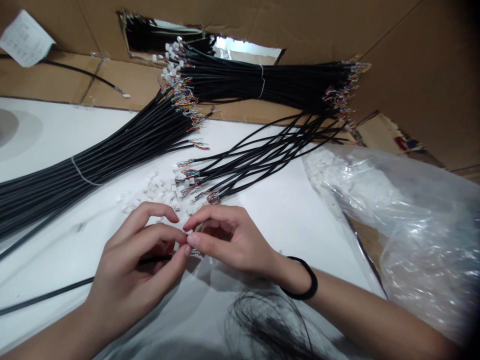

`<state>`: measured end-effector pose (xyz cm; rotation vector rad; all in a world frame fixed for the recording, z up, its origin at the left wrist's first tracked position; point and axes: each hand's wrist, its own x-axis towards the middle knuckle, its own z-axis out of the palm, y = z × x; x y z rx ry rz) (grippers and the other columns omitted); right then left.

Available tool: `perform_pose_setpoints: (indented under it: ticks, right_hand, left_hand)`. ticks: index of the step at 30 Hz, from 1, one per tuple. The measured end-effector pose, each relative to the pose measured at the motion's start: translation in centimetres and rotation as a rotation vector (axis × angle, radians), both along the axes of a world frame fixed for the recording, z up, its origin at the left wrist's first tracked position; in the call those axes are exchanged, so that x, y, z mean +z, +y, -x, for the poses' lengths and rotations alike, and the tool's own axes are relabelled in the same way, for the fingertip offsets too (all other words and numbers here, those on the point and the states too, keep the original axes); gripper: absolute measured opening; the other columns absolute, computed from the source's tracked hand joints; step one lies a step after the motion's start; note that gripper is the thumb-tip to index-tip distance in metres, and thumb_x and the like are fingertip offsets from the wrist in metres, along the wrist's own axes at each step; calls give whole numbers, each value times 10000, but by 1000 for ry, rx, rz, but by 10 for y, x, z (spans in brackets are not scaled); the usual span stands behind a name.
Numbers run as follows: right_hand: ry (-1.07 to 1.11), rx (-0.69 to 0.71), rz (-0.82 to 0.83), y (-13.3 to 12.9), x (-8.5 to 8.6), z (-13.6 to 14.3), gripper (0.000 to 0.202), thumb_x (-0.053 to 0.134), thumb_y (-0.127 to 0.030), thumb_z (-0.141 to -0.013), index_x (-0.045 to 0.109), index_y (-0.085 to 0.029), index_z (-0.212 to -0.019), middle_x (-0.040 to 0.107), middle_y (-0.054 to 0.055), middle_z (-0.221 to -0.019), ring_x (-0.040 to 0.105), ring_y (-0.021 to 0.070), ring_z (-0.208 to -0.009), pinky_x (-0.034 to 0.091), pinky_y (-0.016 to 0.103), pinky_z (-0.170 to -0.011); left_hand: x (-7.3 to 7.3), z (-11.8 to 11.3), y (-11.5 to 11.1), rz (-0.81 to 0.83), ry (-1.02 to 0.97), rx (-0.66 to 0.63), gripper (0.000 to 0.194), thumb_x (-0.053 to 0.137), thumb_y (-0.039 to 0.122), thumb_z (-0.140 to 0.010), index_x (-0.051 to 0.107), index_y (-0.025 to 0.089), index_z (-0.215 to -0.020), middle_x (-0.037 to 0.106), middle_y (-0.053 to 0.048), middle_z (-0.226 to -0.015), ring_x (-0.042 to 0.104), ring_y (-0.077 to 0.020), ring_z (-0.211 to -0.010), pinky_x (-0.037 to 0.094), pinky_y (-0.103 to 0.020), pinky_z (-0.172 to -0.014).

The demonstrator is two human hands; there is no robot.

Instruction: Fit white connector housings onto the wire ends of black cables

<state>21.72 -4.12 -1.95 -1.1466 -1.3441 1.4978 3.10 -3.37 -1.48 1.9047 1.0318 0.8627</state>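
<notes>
My left hand (138,260) is closed around a black cable (48,296), which enters from the left edge and passes under its fingers. Thumb and middle finger pinch close to the cable's end, while the index finger is lifted. My right hand (228,237) meets it fingertip to fingertip and pinches a small white connector (189,232), mostly covered by the fingers. Whether wires sit inside the connector cannot be made out. Just beyond both hands lies a scatter of loose white connectors (152,189). Cable ends with coloured wires (213,197) lie behind my right hand.
A tied bundle of black cables (93,160) lies at left, another tied bundle (258,82) at the back. Loose cables (258,155) cross the middle. A clear plastic bag (423,225) occupies the right. Cardboard walls (318,30) rise behind, with a paper label (26,37) at upper left.
</notes>
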Motion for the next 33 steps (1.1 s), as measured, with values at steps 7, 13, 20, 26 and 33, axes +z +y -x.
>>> perform_pose_setpoints:
  ticks: [7, 13, 20, 26, 33]
  right_hand:
    - [4, -6, 11, -1, -1, 0, 240, 719, -346, -804, 682, -127, -895, 658, 35, -719, 531, 86, -539, 400, 195, -477]
    - [15, -20, -24, 1, 0, 0, 184, 712, -298, -811, 692, -124, -869, 621, 9, -705, 500, 69, -536, 383, 184, -479]
    - [27, -10, -30, 0, 2, -1, 150, 705, -234, -806, 684, -110, -888, 621, 14, -735, 517, 67, -543, 392, 182, -485]
    - [78, -19, -44, 1, 1, -1, 93, 664, -196, -829, 683, -106, -843, 583, -7, -651, 486, 55, -492, 381, 170, -439]
    - [174, -22, 79, 1, -1, -2, 121, 684, -221, -820, 707, -104, -839, 597, -3, -612, 504, 53, -466, 407, 162, -426]
  left_hand:
    - [-2, 1, 2, -91, -10, 9, 112, 599, 129, -863, 659, 222, -849, 522, -2, -1040, 578, -8, -582, 474, -125, -487]
    - [5, 1, 5, -126, 49, -23, 141, 598, 111, -856, 680, 225, -851, 543, -3, -1021, 638, -36, -656, 504, -115, -531]
    - [4, 4, 4, -107, 40, -24, 143, 594, 146, -870, 689, 252, -863, 552, -6, -1045, 651, -69, -717, 526, -154, -568]
    - [0, 5, 1, -118, 14, 1, 143, 597, 141, -870, 685, 253, -876, 553, -13, -1075, 663, -98, -788, 537, -192, -613]
    - [4, 2, 4, -318, 87, 5, 85, 642, 136, -840, 659, 216, -817, 574, -34, -993, 656, -121, -824, 528, -180, -578]
